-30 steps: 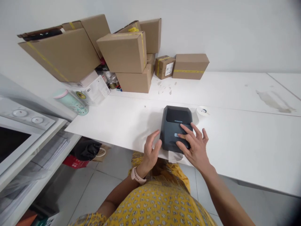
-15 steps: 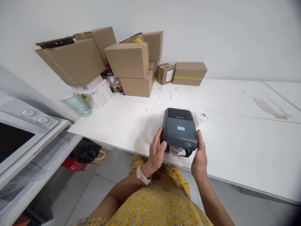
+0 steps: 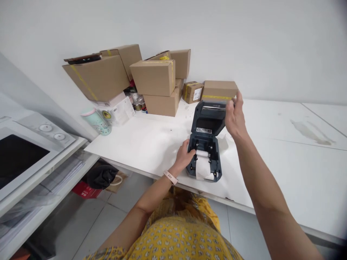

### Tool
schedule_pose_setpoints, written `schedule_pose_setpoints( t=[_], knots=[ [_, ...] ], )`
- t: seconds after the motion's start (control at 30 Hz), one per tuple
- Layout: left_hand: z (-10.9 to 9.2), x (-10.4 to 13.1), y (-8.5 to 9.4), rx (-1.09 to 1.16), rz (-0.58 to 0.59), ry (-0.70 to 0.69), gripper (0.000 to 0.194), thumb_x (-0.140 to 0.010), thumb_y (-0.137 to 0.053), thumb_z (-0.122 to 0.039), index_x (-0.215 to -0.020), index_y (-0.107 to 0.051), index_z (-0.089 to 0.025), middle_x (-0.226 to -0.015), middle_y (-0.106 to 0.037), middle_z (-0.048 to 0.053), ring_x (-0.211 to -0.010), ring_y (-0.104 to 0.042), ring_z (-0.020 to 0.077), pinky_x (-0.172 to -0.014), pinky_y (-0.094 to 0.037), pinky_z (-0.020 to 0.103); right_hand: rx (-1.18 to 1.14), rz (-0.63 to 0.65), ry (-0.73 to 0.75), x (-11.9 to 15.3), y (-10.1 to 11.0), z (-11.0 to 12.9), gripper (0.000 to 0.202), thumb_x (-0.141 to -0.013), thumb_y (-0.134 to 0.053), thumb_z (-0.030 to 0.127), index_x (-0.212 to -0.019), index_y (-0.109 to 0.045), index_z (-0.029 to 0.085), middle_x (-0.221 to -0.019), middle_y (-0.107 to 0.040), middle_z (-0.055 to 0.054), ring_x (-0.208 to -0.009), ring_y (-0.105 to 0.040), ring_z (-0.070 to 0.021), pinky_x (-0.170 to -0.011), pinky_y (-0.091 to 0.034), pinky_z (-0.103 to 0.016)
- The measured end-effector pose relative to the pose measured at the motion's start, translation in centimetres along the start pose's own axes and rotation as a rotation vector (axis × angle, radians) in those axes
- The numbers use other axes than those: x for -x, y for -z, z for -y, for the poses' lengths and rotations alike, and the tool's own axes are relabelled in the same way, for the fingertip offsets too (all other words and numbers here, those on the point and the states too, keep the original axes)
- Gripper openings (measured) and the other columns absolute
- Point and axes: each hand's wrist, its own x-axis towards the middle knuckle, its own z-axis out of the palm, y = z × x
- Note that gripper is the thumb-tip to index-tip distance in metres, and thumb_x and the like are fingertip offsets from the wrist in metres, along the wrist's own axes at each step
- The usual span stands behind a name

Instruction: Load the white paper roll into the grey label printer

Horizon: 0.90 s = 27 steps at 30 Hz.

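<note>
A dark blue-grey label printer (image 3: 217, 157) stands near the table's front edge with its lid (image 3: 209, 118) swung up and back. Inside lies a small white paper roll (image 3: 202, 154), and its paper strip (image 3: 203, 168) runs down over the front. My left hand (image 3: 184, 157) grips the left wall of the printer's base, the thumb over the rim. Higher up, my right hand (image 3: 235, 117) holds the right edge of the raised lid; some of its fingers are hidden. A white roll (image 3: 223, 141) sits just right of the printer, partly covered.
Cardboard boxes (image 3: 154, 77) are stacked at the back left, with two smaller ones, including a long box (image 3: 220, 88), by the wall. A mint tumbler (image 3: 98, 122) stands at the white table's (image 3: 273, 159) left end. A microwave (image 3: 29, 148) is on a shelf at left.
The printer's lid was shut with both hands at its sides. Now it is open; my right hand has risen with the lid, while my left hand stays at the base.
</note>
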Motion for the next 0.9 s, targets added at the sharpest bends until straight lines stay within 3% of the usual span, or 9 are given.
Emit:
schedule_pose_setpoints(
  t=[0.17, 0.27, 0.33, 0.37, 0.4, 0.5, 0.57, 0.77, 0.9],
  knots=[
    [-0.7, -0.7, -0.3, -0.143, 0.068, 0.038, 0.077, -0.081, -0.064, -0.027, -0.153, -0.038, -0.025, -0.145, -0.061, 0.010, -0.129, -0.061, 0.0321, -0.105, -0.050, 0.042, -0.018, 0.065, -0.108, -4.0, -0.3, -1.2, 0.074, -0.100, -0.031, 0.065, -0.161, -0.026, 0.022, -0.168, -0.030, -0.013, -0.155, -0.030, -0.0272, -0.127, -0.025, -0.051],
    [-0.9, -1.2, -0.1, -0.195, 0.085, 0.050, 0.078, -0.079, -0.063, -0.025, -0.153, -0.039, -0.025, -0.141, -0.065, 0.009, -0.125, -0.064, 0.0321, -0.101, -0.052, 0.041, 0.000, -0.082, -0.030, -1.6, -0.1, -1.7, 0.076, -0.098, -0.044, 0.062, -0.160, -0.028, 0.020, -0.166, -0.033, -0.015, -0.149, -0.039, -0.0303, -0.123, -0.033, -0.052],
    [-0.8, -1.4, -0.1, -0.200, 0.083, 0.058, 0.077, -0.078, -0.064, -0.025, -0.151, -0.042, -0.025, -0.139, -0.066, 0.008, -0.123, -0.065, 0.0313, -0.100, -0.053, 0.040, 0.060, -0.278, 0.133, 1.8, 0.0, -1.9, 0.064, -0.099, -0.046, 0.054, -0.153, -0.041, 0.019, -0.155, -0.047, -0.016, -0.140, -0.049, -0.0305, -0.118, -0.039, -0.051],
    [-0.7, -1.4, -0.1, -0.199, 0.075, 0.061, 0.076, -0.078, -0.065, -0.025, -0.151, -0.043, -0.026, -0.138, -0.067, 0.007, -0.122, -0.065, 0.0309, -0.100, -0.053, 0.040, 0.101, -0.301, 0.192, 3.6, -0.1, -2.1, 0.052, -0.103, -0.039, 0.049, -0.144, -0.051, 0.019, -0.143, -0.058, -0.016, -0.133, -0.055, -0.0300, -0.115, -0.042, -0.050],
    [-0.6, -1.4, -0.2, -0.198, 0.065, 0.062, 0.076, -0.078, -0.065, -0.025, -0.150, -0.043, -0.026, -0.137, -0.068, 0.007, -0.121, -0.066, 0.0307, -0.100, -0.053, 0.040, 0.177, -0.190, 0.230, 5.4, -0.3, -2.3, 0.048, -0.105, -0.033, 0.043, -0.137, -0.058, 0.018, -0.132, -0.065, -0.016, -0.125, -0.061, -0.0297, -0.109, -0.046, -0.050],
    [-0.5, -1.3, -0.4, -0.215, 0.039, 0.054, 0.074, -0.078, -0.065, -0.025, -0.149, -0.045, -0.025, -0.134, -0.070, 0.007, -0.119, -0.067, 0.0304, -0.100, -0.052, 0.040, 0.424, 0.409, 0.304, 8.9, -1.5, -3.1, 0.043, -0.103, -0.033, 0.029, -0.126, -0.067, 0.020, -0.116, -0.075, -0.012, -0.110, -0.068, -0.0272, -0.102, -0.050, -0.044],
    [-0.6, -1.2, -0.5, -0.233, 0.020, 0.049, 0.072, -0.078, -0.065, -0.025, -0.148, -0.047, -0.024, -0.134, -0.070, 0.007, -0.120, -0.067, 0.0308, -0.101, -0.052, 0.040, 0.503, 0.648, 0.326, 9.6, -2.5, -3.6, 0.039, -0.098, -0.040, 0.021, -0.118, -0.073, 0.021, -0.111, -0.078, -0.010, -0.106, -0.070, -0.0259, -0.107, -0.046, -0.042],
    [-1.2, -1.0, -0.3, -0.344, 0.013, 0.058, 0.066, -0.083, -0.059, -0.021, -0.148, -0.051, -0.021, -0.134, -0.070, 0.010, -0.120, -0.067, 0.0325, -0.102, -0.051, 0.042, 0.640, 0.931, 0.322, 8.9, -5.1, -4.3, 0.031, -0.090, -0.049, 0.015, -0.106, -0.076, 0.016, -0.086, -0.079, -0.012, -0.094, -0.073, -0.0256, -0.120, -0.026, -0.050],
    [-1.6, -1.0, -0.1, -0.381, 0.010, 0.043, 0.065, -0.081, -0.053, -0.010, -0.146, -0.054, -0.021, -0.130, -0.072, 0.011, -0.119, -0.067, 0.0333, -0.105, -0.049, 0.043, 0.607, 1.004, 0.301, 8.4, -5.3, -4.0, 0.040, -0.088, -0.053, 0.014, -0.125, -0.069, 0.017, -0.106, -0.078, -0.014, -0.108, -0.071, -0.0284, -0.119, -0.025, -0.055]
  ],
)
